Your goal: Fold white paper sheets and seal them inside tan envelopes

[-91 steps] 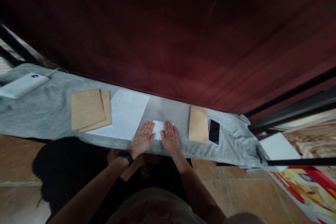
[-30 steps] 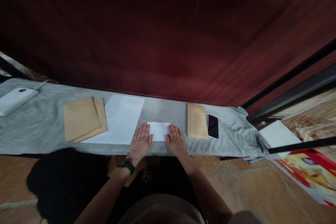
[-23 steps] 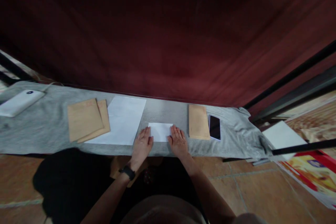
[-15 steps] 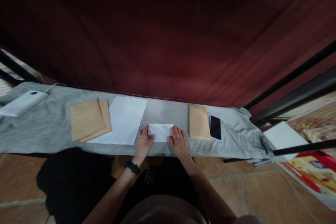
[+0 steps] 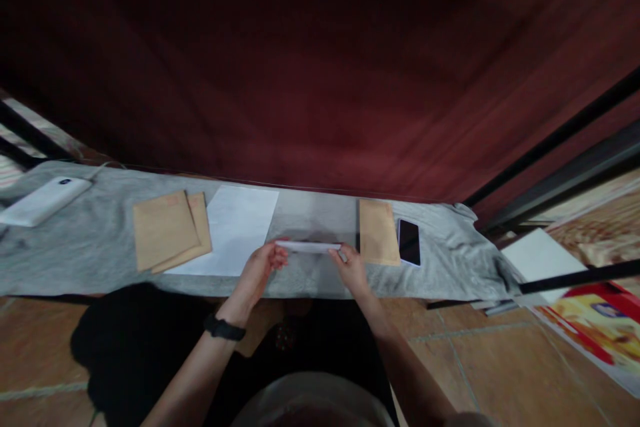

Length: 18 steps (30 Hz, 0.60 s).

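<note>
1. White paper (image 5: 309,247), smooth and pale, shows nearly edge-on as a straight, narrow strip, right of the large white sheet (image 5: 235,227)
2. Left hand (image 5: 259,271) and right hand (image 5: 352,271), apart, grip its opposite ends
3. Two brown packets (image 5: 165,230) overlap the sheet's left side

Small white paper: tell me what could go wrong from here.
The left hand and right hand hold the small white paper at its ends, so its middle could bend. The left hand overlaps the large white sheet in this view and might nudge it.
</note>
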Each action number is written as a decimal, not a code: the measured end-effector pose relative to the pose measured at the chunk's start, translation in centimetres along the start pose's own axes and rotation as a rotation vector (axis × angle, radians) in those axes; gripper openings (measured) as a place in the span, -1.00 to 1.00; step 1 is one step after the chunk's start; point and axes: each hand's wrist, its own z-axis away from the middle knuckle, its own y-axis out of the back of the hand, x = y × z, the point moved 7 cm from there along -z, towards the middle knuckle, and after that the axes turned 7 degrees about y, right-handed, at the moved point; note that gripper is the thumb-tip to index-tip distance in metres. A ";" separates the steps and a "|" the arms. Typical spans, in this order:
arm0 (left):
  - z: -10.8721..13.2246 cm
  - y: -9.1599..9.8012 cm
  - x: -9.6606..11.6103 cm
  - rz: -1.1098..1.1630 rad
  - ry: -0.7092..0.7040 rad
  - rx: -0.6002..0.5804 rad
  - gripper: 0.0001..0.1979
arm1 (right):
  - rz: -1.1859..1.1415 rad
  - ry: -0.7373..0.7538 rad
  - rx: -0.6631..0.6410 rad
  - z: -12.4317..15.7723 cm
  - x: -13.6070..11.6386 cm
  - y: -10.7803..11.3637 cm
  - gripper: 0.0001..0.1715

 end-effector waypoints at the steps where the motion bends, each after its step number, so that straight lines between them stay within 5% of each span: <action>1: 0.0 0.0 0.3 -0.026 -0.010 -0.011 -0.46 | -0.036 -0.050 0.023 -0.6 0.3 0.1 -0.66; 6: -0.9 0.2 0.3 -0.416 -0.153 0.085 -0.53 | -0.083 -0.257 0.052 -2.0 2.5 -1.7 -0.64; 11: -3.1 0.6 -1.4 -0.666 -0.170 0.229 -0.70 | 0.043 -0.300 0.056 -0.6 2.9 -3.2 -0.77; 15: -4.2 0.9 -1.8 -0.749 -0.146 0.286 -0.78 | 0.345 -0.146 0.051 -0.1 0.4 -3.5 -0.47; 18: -4.5 1.0 -1.9 -0.785 -0.129 0.293 -0.85 | 0.356 0.047 -0.103 -0.7 -2.0 -6.3 -0.48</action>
